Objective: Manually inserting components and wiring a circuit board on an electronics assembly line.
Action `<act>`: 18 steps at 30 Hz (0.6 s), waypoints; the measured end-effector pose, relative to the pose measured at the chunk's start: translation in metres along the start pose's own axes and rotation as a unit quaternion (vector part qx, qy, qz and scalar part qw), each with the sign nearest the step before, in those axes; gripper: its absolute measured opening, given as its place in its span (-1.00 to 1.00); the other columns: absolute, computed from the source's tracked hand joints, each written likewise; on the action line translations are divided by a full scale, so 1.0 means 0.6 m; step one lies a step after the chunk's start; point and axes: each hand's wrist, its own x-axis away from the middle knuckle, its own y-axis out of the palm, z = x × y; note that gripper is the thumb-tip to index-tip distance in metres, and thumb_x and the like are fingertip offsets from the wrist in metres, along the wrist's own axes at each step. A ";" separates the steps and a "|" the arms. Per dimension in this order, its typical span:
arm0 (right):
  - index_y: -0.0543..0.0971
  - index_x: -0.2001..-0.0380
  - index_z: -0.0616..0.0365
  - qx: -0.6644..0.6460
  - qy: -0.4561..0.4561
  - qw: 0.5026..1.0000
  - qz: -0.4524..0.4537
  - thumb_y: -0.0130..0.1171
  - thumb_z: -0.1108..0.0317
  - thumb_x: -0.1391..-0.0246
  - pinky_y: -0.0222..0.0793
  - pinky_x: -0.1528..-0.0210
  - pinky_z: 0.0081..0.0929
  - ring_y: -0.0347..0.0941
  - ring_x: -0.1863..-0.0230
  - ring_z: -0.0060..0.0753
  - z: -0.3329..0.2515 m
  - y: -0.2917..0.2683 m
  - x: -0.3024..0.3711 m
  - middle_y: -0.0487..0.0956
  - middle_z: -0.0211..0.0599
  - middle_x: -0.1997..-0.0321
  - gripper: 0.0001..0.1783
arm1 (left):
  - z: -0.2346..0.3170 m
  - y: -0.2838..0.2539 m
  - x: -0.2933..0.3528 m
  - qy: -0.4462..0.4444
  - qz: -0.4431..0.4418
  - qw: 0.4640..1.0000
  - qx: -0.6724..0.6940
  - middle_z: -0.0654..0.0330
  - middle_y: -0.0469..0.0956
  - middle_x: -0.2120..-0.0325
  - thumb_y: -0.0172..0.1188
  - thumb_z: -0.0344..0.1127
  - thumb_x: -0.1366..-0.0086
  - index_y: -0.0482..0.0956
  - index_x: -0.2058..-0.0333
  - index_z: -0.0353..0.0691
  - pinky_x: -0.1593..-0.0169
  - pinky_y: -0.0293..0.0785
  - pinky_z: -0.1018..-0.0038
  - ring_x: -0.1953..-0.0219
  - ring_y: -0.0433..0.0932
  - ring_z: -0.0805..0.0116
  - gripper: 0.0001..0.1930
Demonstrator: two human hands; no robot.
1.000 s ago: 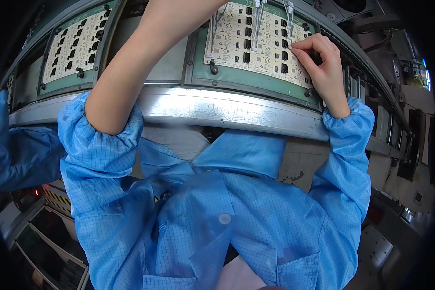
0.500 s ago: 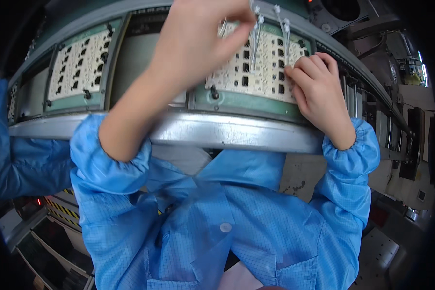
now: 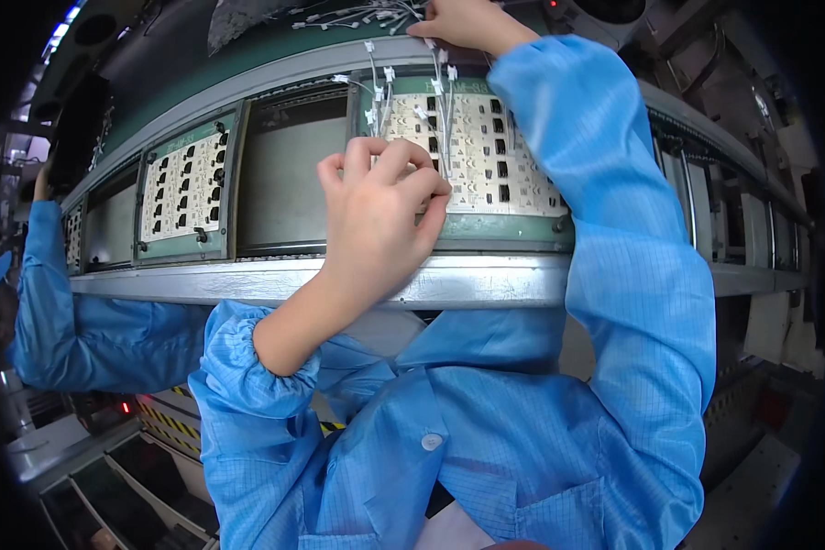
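Over the left part of a white circuit board [image 3: 472, 197] in a green frame, my left hand [image 3: 376, 215] has its fingers curled down. Its fingertips are close to the board, and whatever they pinch is hidden. Several thin white cables with small plugs [image 3: 448, 110] stand up from the board and lean over its far edge. Beyond the rail, my right hand [image 3: 472, 23] reaches to a loose bunch of white cables [image 3: 362, 16]. Thumb and forefinger are together at the bunch's right end; what is between them is too small to make out.
A second framed board [image 3: 181, 192] sits to the left, past a grey panel [image 3: 289, 197] in the track. A metal rail [image 3: 486, 280] runs along the near edge. A clear plastic bag [image 3: 238, 23] lies at the back. At far left is another person's blue sleeve [image 3: 41, 238].
My right hand has gone from the board's right side to the cables beyond the rail. My left hand has come down from the far edge onto the board. The view has shifted.
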 end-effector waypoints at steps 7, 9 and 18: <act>0.71 0.41 0.21 0.194 -0.389 0.901 0.014 0.22 0.36 0.00 0.58 0.25 -0.18 0.66 0.31 0.11 0.013 -0.015 -0.108 0.70 0.02 0.36 -0.82 | -0.012 -0.011 0.007 -0.048 -0.005 0.999 -0.024 0.40 0.56 0.31 0.38 -0.36 -0.10 0.70 0.43 -0.06 -0.05 0.18 0.20 0.05 0.42 0.20 -0.96; 0.67 0.46 0.14 -0.005 -0.462 0.880 0.104 0.21 0.40 -0.08 0.55 0.35 -0.30 0.65 0.42 -0.06 0.028 -0.040 -0.114 0.67 -0.10 0.45 -0.89 | -0.017 -0.021 0.009 -0.043 -0.012 0.998 -0.033 0.41 0.56 0.31 0.38 -0.36 -0.10 0.71 0.43 -0.05 -0.05 0.18 0.20 0.05 0.42 0.20 -0.96; 0.54 0.11 0.24 -0.811 0.417 0.355 -0.206 0.03 0.39 -0.40 0.49 0.35 -0.54 0.60 0.32 -0.44 0.069 -0.154 -0.130 0.67 -0.19 0.26 -0.83 | -0.019 -0.002 -0.010 -0.051 -0.067 0.995 0.054 0.43 0.58 0.30 0.40 -0.31 -0.11 0.76 0.41 -0.02 -0.09 0.18 0.28 0.05 0.38 0.22 -0.95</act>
